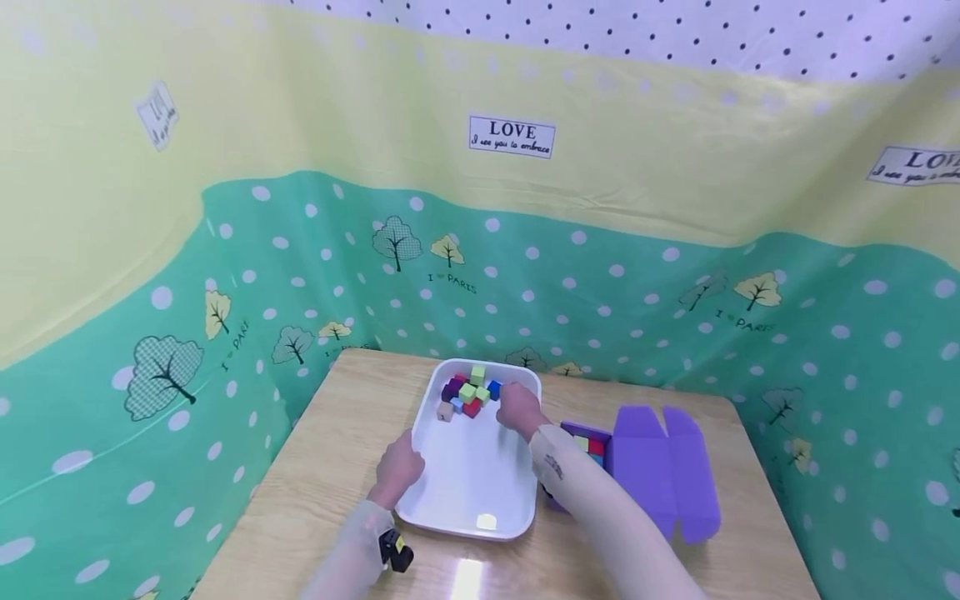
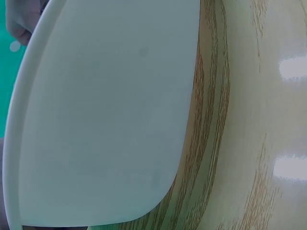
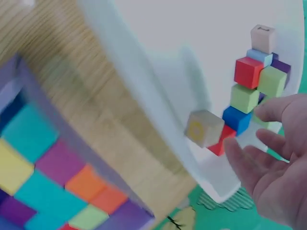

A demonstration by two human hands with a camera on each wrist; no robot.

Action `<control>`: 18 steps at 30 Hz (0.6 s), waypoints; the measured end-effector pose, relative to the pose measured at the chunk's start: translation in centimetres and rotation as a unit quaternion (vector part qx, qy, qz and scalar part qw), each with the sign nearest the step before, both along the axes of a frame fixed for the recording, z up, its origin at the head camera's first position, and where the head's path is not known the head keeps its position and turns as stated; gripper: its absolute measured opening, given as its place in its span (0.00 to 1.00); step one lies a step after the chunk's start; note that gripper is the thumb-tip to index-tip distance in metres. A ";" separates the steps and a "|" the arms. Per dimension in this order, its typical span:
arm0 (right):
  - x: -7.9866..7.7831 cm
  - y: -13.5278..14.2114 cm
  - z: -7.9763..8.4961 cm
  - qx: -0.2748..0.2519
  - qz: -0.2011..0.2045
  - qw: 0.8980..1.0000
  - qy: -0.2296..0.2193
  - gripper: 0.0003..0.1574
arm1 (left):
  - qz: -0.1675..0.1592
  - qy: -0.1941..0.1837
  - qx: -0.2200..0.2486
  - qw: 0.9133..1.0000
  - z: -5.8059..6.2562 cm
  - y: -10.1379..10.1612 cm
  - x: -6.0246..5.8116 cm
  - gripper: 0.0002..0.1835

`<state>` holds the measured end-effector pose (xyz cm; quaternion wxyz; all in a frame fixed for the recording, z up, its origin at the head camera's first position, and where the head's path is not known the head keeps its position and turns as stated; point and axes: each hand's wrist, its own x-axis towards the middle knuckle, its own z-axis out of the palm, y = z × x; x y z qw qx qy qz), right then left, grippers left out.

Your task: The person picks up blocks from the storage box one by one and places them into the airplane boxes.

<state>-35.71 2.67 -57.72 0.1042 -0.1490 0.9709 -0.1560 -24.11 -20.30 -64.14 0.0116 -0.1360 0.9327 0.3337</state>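
Observation:
My left hand (image 1: 400, 468) grips the left rim of a white tray (image 1: 476, 492), whose outer side fills much of the left wrist view. Inside the tray's far right part is my right hand (image 3: 276, 163), its fingers apart and loosely bent. Its fingertips reach beside a red block (image 3: 222, 142), a blue block (image 3: 236, 120) and a wooden block with a yellow mark (image 3: 205, 128). Further along the cluster sit another red block (image 3: 248, 72), green blocks (image 3: 244, 98) and a light wooden block (image 3: 263, 38) with a dark mark.
Right of the tray stands a purple box (image 1: 652, 475) with its lid folded back, holding rows of coloured blocks (image 3: 53, 191). Both lie on a wooden table (image 1: 367, 392). A green and yellow printed curtain (image 1: 570, 275) hangs behind and along the sides.

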 end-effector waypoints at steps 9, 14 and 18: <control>-1.2 -0.2 -2.4 0.043 -0.035 0.998 0.001 0.09 | 0.007 0.008 -0.011 1.000 -0.1 0.2 0.0 0.28; -0.9 -0.1 -3.0 0.051 -0.028 0.998 0.011 0.11 | 0.008 -0.003 0.000 1.000 -0.1 0.2 0.2 0.29; -1.0 0.0 -3.8 0.030 -0.036 0.999 0.025 0.13 | 0.007 0.001 0.002 1.000 -0.3 0.2 0.1 0.29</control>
